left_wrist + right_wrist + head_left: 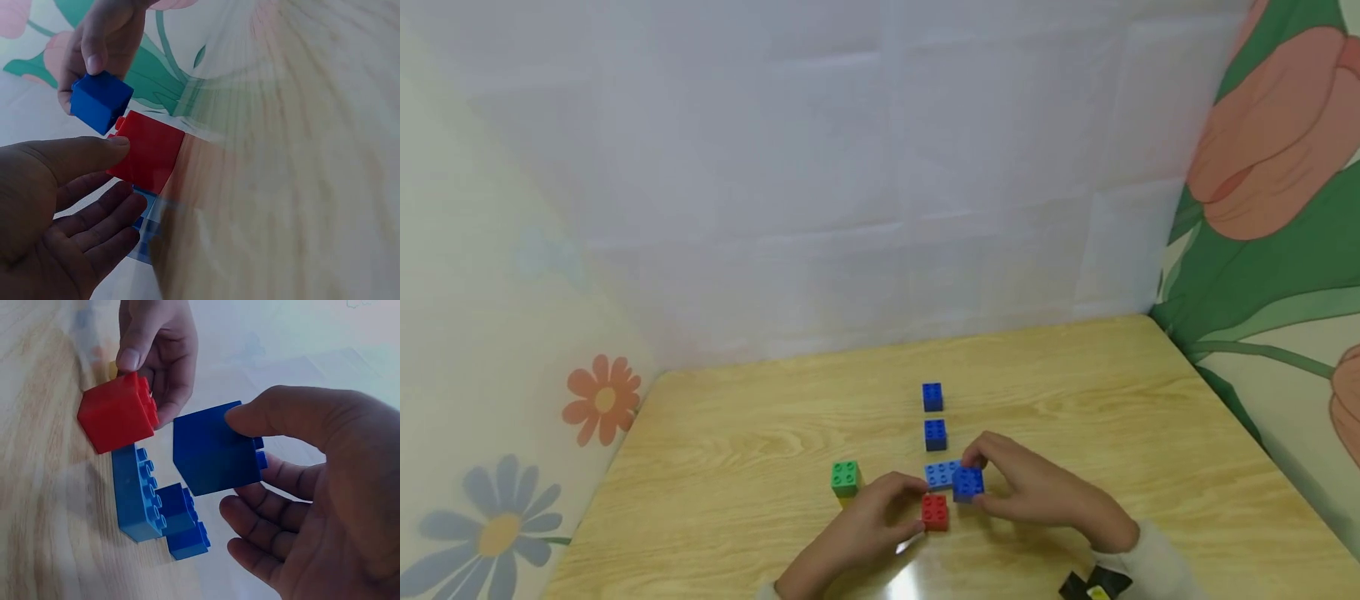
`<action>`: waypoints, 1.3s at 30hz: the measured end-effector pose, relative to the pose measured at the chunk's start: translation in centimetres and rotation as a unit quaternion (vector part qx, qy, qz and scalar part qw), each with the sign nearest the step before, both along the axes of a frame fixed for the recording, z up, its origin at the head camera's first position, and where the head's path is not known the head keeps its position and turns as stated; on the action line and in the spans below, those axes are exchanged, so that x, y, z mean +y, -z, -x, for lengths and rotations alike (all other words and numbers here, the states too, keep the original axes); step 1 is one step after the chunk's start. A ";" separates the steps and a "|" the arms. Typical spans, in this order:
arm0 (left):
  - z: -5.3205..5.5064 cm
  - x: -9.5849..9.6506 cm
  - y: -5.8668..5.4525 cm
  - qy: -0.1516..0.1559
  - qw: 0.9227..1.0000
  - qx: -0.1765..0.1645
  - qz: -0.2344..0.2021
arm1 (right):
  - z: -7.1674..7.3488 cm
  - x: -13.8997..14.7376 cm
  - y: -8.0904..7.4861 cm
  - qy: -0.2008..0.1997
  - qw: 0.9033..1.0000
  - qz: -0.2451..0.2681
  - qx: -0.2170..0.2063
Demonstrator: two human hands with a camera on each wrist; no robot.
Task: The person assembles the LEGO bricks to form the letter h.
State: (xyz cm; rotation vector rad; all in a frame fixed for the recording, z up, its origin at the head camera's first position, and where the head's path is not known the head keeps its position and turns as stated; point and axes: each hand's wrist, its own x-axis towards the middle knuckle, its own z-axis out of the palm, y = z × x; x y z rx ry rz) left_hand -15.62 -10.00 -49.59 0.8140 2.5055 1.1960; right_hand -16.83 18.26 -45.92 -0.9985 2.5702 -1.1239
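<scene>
A red brick (935,512) with studs on top rests on the wooden table (737,467), and my left hand (880,517) holds it between thumb and fingers from its left side. Just right of it, my right hand (1033,487) pinches a dark blue brick (212,450) by its sides, raised off the table. In the right wrist view the blue brick is tilted and apart from the red one. Directly behind both hands lies a longer light blue brick (940,475), partly covered by the held blue brick in the head view.
Two more dark blue bricks, a nearer one (936,435) and a farther one (932,397), stand in line behind the light blue brick. Left of my left hand, a green brick (845,477) sits over a yellow piece (846,503). A white covering (850,208) hangs behind the table.
</scene>
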 end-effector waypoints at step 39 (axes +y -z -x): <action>-0.1 0.2 -0.1 0.003 0.999 -0.042 0.014 | -1.6 -3.2 1.0 -0.004 0.988 0.132 0.082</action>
